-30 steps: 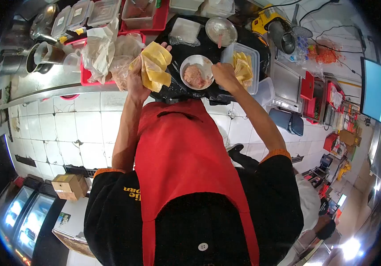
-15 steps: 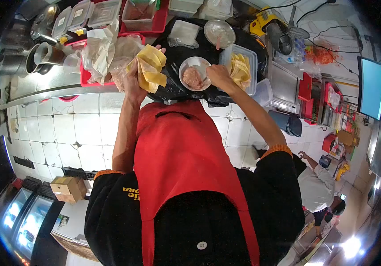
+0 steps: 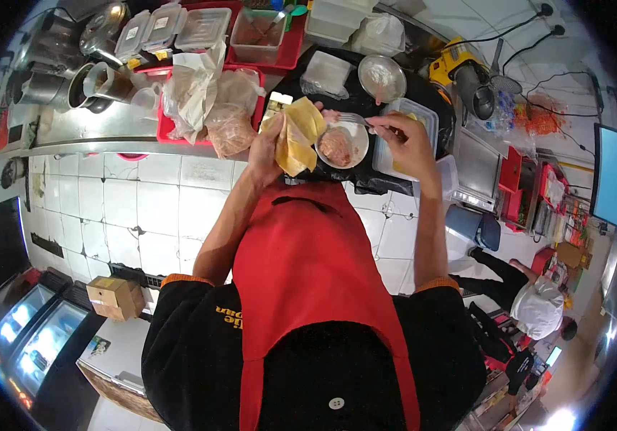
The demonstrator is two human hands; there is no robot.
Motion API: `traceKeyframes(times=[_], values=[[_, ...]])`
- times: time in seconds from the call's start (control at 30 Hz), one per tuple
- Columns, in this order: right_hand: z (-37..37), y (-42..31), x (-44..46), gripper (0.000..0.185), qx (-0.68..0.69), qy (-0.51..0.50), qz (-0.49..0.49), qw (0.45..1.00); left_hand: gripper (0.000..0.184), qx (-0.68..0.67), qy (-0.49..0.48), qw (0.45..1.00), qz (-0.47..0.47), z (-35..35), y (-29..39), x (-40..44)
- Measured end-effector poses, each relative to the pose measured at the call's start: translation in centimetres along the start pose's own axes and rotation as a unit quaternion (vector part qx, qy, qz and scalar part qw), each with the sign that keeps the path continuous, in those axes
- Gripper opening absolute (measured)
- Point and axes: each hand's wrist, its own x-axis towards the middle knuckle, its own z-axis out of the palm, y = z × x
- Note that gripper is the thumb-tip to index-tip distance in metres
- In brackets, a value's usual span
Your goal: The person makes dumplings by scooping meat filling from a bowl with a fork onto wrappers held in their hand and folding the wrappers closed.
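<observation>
My left hand (image 3: 266, 154) is closed around several yellow dough wrappers (image 3: 298, 140), which fan out over its fingers. In my right hand (image 3: 405, 140) is a metal fork (image 3: 353, 118), held nearly level above the far rim of a white bowl (image 3: 361, 135). A small pink lump of meat (image 3: 330, 115) shows at the fork's tips, beside the wrappers. Pink minced meat (image 3: 335, 148) sits in the bowl. Partly hidden under my right hand is a clear plastic container (image 3: 432, 128) with yellow wrappers in it.
A metal bowl (image 3: 382, 77) and a plastic-wrapped white stack (image 3: 325, 73) stand beyond the white bowl. To the left, a red tray (image 3: 167, 129) holds plastic bags. A yellow machine (image 3: 452, 61) is at the back right. Another person (image 3: 538, 305) is off to the right.
My right hand has lifted from the white bowl, and the fork with meat at its tips now shows near the wrappers. The left hand still holds the wrappers. The whole view has shifted.
</observation>
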Motion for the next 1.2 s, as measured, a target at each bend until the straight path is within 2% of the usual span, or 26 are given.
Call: traceKeyframes(times=[0.07,0.1,0.23,0.3,0.33,0.43,0.47,0.53,0.6,0.67,0.73,0.77,0.8,0.83,0.87,0.9,0.93,0.97,1.07,1.13,1.2], values=[[1.6,-1.2,-0.1,0.02,0.069,0.111,-0.09,0.987,0.049,0.049,0.06,0.995,-0.06,0.0,-0.4,-0.2],[2.7,-0.3,0.2,0.027,0.078,0.133,-0.13,0.979,0.047,0.049,0.051,0.996,-0.059,0.2,-0.6,-0.3],[5.9,-0.4,0.1,0.035,0.101,0.204,-0.122,0.966,0.048,0.022,0.045,0.997,-0.05,4.4,0.2,-0.1],[6.3,0.7,0.0,0.034,0.091,0.221,-0.128,0.963,0.05,0.003,-0.023,0.999,-0.028,5.2,0.7,0.1],[6.2,1.2,0.0,0.032,0.082,0.237,-0.133,0.959,0.05,0.003,-0.024,0.999,-0.029,5.1,0.7,0.2],[3.8,0.5,-1.1,0.028,0.115,0.203,-0.126,0.964,0.051,-0.018,-0.016,1.0,-0.006,4.8,1.1,0.2],[3.3,0.0,-1.3,0.028,0.116,0.205,-0.126,0.964,0.051,0.03,-0.013,0.999,0.017,5.2,1.3,0.2],[2.2,-1.1,-1.8,0.025,0.186,0.122,-0.1,0.97,0.05,0.078,-0.013,0.996,0.036,4.2,0.9,0.1],[2.0,-2.3,-1.3,0.025,0.162,0.099,-0.081,0.978,0.045,0.313,-0.104,0.937,0.12,1.5,0.1,-0.6],[2.0,-2.2,-0.1,0.027,0.136,0.069,-0.101,0.983,0.045,0.321,-0.096,0.937,0.095,0.5,0.1,-0.9],[2.4,-1.7,0.5,0.03,0.14,0.074,-0.105,0.982,0.047,0.46,-0.01,0.884,0.086,0.2,0.6,-1.0],[2.6,-1.6,0.6,0.032,0.137,0.087,-0.1,0.982,0.047,0.461,-0.008,0.883,0.088,0.0,0.6,-0.9],[2.8,-1.9,0.7,0.034,0.134,0.098,-0.096,0.981,0.05,0.271,-0.022,0.962,0.024,1.9,0.9,-0.6],[3.1,-2.2,0.8,0.034,0.134,0.096,-0.099,0.981,0.055,0.068,-0.038,0.996,-0.039,3.5,1.2,-0.1],[3.5,-2.6,0.8,0.035,0.108,0.123,-0.136,0.977,0.055,0.068,-0.037,0.996,-0.035,4.8,1.3,0.1],[3.9,-2.9,0.8,0.036,0.082,0.152,-0.174,0.97,0.06,0.012,-0.059,0.998,-0.007,6.0,1.3,0.1],[4.4,-2.5,0.9,0.036,0.082,0.151,-0.18,0.968,0.065,-0.041,-0.084,0.995,0.022,6.7,1.4,0.2],[5.4,-1.5,1.2,0.034,0.09,0.17,-0.19,0.963,0.072,-0.037,-0.104,0.994,0.012,6.8,1.8,0.2],[6.8,0.6,1.9,0.033,0.103,0.196,-0.206,0.953,0.072,-0.043,-0.085,0.995,0.011,6.6,2.3,0.4],[6.7,1.6,1.5,0.032,0.132,0.193,-0.147,0.961,0.069,-0.046,-0.083,0.995,0.018,5.6,2.6,0.6],[6.2,3.7,0.8,0.025,0.151,0.185,-0.165,0.957,0.065,-0.018,-0.053,0.997,0.048,4.9,2.8,0.7]])
